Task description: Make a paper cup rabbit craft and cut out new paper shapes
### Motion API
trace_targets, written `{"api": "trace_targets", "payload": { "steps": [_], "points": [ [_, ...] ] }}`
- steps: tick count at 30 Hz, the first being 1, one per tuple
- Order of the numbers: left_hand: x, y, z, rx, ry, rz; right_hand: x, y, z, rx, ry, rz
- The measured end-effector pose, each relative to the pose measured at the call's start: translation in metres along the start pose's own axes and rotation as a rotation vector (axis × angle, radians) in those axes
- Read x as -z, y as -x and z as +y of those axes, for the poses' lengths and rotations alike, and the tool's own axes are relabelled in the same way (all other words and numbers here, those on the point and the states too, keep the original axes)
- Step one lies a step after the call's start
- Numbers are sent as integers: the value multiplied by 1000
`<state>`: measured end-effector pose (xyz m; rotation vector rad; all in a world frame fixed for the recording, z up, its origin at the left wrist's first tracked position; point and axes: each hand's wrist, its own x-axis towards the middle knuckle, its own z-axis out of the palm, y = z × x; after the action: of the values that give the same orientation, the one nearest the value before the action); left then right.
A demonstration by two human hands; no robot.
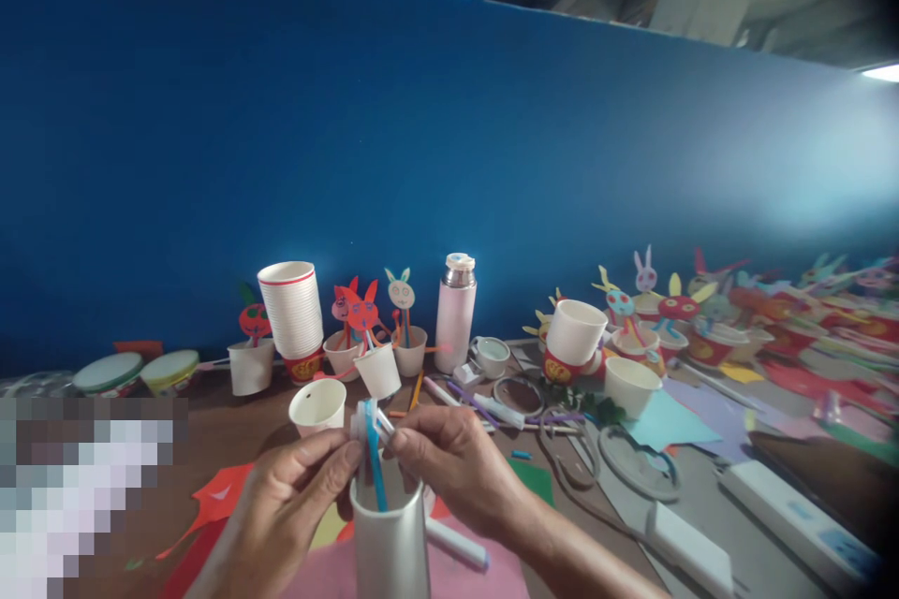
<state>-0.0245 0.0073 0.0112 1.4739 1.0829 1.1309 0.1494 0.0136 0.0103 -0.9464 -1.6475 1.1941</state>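
Over a tall pale cylinder (393, 543) with an open top, both my hands are closed with their fingertips close together. My left hand (302, 487) pinches a blue straw (380, 479), which slants down to the cylinder's rim. A translucent whitish piece (361, 421) shows at the same fingertips, but its kind is unclear. Between thumb and forefinger, my right hand (446, 449) grips a thin white strip (385, 426) beside the straw. Just behind my hands stands an open paper cup (316, 404). A white marker (456, 543) lies right of the cylinder.
A tall stack of paper cups (291, 309) and a pink thermos (456, 314) stand before the blue wall (421, 131). Cups with paper rabbit heads line the back. Cables (590, 487), a power strip (793, 524) and coloured paper (674, 416) lie to the right.
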Motion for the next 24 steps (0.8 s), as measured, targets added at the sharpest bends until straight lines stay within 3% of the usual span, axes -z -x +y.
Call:
{"api": "trace_targets", "payload": {
  "steps": [4, 18, 24],
  "points": [
    [2, -2, -5, 19, -20, -41, 1, -2, 5, -29, -10, -15],
    [-2, 1, -6, 42, 96, 18, -1, -2, 6, 4, -118, 18],
    [0, -1, -7, 57, 60, -34, -1, -5, 8, -16, -116, 13]
  ]
}}
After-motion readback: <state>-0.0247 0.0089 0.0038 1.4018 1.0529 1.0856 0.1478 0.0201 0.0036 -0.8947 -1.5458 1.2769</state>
